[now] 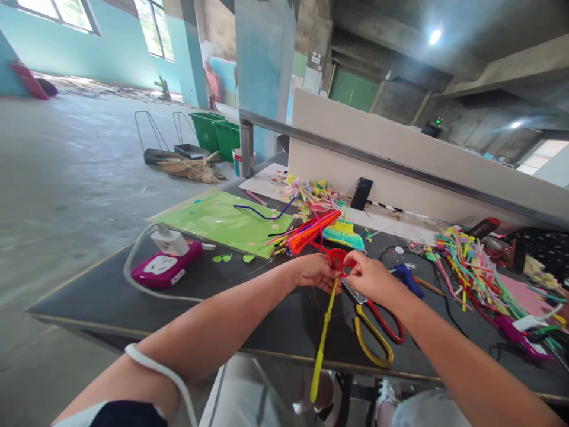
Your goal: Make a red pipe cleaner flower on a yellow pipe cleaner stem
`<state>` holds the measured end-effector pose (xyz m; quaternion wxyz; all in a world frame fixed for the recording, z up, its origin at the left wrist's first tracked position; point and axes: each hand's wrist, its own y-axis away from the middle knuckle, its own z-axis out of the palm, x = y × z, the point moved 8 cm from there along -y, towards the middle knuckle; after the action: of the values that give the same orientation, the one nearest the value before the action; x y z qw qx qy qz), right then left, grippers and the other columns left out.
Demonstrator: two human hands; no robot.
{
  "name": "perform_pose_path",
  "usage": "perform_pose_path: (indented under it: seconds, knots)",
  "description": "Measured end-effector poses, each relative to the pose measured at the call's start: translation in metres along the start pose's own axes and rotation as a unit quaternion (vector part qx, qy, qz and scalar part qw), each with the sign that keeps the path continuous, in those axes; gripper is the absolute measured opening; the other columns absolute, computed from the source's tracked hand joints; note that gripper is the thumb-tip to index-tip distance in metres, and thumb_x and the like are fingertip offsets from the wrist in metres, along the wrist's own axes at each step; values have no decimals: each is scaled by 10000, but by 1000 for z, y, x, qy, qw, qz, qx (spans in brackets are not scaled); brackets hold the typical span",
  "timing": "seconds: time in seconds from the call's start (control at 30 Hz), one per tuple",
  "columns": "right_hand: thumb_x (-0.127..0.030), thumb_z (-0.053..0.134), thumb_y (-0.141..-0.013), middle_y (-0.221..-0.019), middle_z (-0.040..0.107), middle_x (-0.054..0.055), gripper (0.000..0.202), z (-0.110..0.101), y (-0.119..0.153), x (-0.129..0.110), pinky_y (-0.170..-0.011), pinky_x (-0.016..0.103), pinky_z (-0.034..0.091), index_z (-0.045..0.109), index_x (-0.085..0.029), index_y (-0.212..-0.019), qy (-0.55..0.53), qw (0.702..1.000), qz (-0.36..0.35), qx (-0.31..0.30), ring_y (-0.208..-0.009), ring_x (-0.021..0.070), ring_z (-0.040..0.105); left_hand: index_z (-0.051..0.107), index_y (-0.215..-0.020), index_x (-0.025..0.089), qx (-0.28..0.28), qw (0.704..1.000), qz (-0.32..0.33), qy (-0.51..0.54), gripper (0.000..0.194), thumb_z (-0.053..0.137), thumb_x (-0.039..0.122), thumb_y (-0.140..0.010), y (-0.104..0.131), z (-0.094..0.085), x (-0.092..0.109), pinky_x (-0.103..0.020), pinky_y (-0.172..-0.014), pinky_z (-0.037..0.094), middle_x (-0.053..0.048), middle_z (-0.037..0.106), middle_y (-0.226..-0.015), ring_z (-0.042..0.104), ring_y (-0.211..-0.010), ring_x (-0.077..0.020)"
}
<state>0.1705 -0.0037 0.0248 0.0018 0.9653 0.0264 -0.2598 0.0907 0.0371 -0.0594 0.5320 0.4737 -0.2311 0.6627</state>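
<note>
Close together over the table's front part, both my hands pinch a red pipe cleaner piece (338,257) with a loop shape. My left hand (315,271) has its fingers closed near the top of a yellow-green fuzzy stem (328,323), which hangs down past the table edge. My right hand (365,274) is closed at the right side of the red piece. Which fingertip grips which strand is hard to make out. Under my right wrist lie scissors (377,332) with one red and one yellow handle.
Beyond my hands lie a bundle of red-orange pipe cleaners (313,231) and a turquoise-yellow bundle (344,235). A green sheet (217,222) and purple power strip (166,265) are at left. On the right are a blue glue gun (408,280) and tangled pipe cleaners (471,261). A phone (361,194) leans at the back.
</note>
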Motion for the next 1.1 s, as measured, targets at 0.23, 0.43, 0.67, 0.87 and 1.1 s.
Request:
perform_pose_path:
  seconds: [0.23, 0.43, 0.67, 0.87, 1.1]
  knots:
    - [-302, 573, -781, -961, 705, 106, 325, 10, 16, 2, -591, 278, 526, 604, -155, -1069, -387, 872, 68, -290, -675, 165, 685, 651, -760, 97, -20, 998, -53, -24, 160, 715, 204, -660, -5, -2, -15, -379, -783, 496, -78, 692, -710, 670, -682, -197]
    - [-139, 584, -711, -1202, 630, 120, 498, 7, 18, -13, -865, 374, 499, 556, -188, -1205, -555, 789, 6, -262, -1078, 243, 617, 659, -757, 90, -70, 995, -60, -36, 125, 665, 188, -680, -6, 2, -20, -381, -775, 480, -90, 691, -714, 672, -704, -206]
    - [-246, 644, -758, -997, 690, 85, 347, -8, -6, -35, -663, 263, 517, 584, -191, -1095, -462, 871, -39, -165, -824, 177, 688, 632, -771, 104, -81, 994, -72, -31, 175, 719, 213, -665, -9, 2, -25, -374, -748, 492, -69, 685, -719, 682, -718, -213]
    - [-344, 505, -837, -589, 639, 9, 230, -35, -39, -27, -486, 231, 390, 663, -179, -807, -10, 997, -5, -81, -481, 124, 589, 626, -768, 125, -110, 990, -74, -40, 196, 742, 235, -654, -11, 6, -30, -368, -728, 489, -50, 690, -713, 678, -687, -202]
    - [-399, 496, -833, -691, 693, 36, 330, -26, -62, -46, -393, 202, 296, 690, -150, -933, -105, 988, -17, -116, -385, 62, 427, 639, -742, 108, -100, 990, -91, -45, 204, 756, 227, -624, -13, 4, -31, -356, -735, 490, -50, 688, -698, 674, -683, -190]
